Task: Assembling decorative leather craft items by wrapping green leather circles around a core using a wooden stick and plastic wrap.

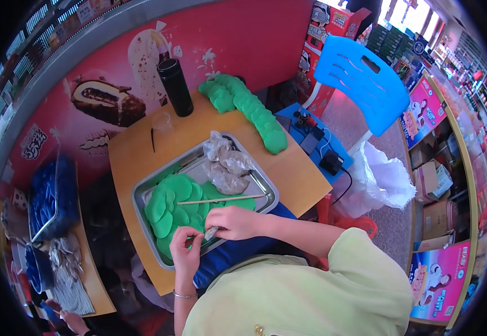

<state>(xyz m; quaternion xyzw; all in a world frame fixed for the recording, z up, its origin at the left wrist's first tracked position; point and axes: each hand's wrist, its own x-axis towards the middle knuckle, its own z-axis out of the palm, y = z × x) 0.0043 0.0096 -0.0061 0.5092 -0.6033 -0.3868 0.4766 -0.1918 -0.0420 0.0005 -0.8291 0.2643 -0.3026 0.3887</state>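
Observation:
My right hand (233, 223) is closed on a small greyish, crinkled piece (211, 233), held over the near edge of a metal tray (272, 196). Close beside it, my left hand (185, 252) has thumb and fingers pinched together; what they hold, if anything, is too small to make out. Flat, rounded green pieces (165, 215) lie overlapping in the tray's left and middle. Across them rests a thin pale stick (221, 199). Crumpled clear plastic bags with brownish contents (226, 168) fill the tray's far right part.
On the wooden table (131, 145) stand a black bottle (175, 87) and a curved row of green pieces (249, 109). Right are a blue chair (361, 78), chargers (331, 163) and a white sack (375, 179). Another person's hand (74, 323) shows lower left, near a blue-filled bin (53, 196).

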